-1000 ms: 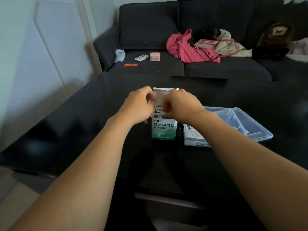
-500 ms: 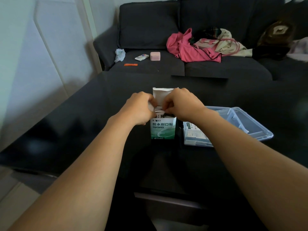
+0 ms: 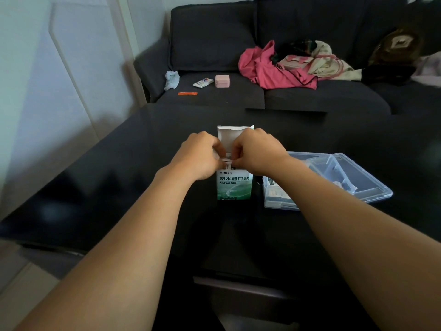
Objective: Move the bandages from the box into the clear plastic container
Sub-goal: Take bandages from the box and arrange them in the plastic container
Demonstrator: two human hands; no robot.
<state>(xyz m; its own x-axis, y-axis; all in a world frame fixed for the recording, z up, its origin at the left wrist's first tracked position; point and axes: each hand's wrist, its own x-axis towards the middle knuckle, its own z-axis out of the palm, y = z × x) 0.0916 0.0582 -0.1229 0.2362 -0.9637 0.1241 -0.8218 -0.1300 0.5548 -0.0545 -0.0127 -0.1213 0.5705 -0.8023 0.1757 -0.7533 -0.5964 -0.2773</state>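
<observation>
Black and glossy, the one table (image 3: 114, 187) carries two task things, with a dark grey sofa (image 3: 214, 39) beyond its far edge. At the sofa's left end lie four small things: a crumpled pale tissue (image 3: 171, 79), an orange sachet (image 3: 187, 93), a small white packet (image 3: 203, 82) and a pink case (image 3: 222, 81). Further right on the seat sits a pink garment (image 3: 267, 70) against a heap of beige cloth (image 3: 327, 60).

Near the middle of the table, the left hand (image 3: 199, 155) has its fingers curled, pinching the top of the white bandages (image 3: 226, 161) that stick out of the open mouth of the one bandage box (image 3: 235, 186). The box stands upright, its white lid flap (image 3: 229, 134) raised behind both hands. The right hand (image 3: 256, 151) mirrors the left, its fingers curled and pinching the same bandages from the other side. How many bandages are held cannot be told.

Just beside the box on the right lies the one clear plastic container (image 3: 372, 187), open, with inner dividers and some small white items in it, toward the table's right edge.
</observation>
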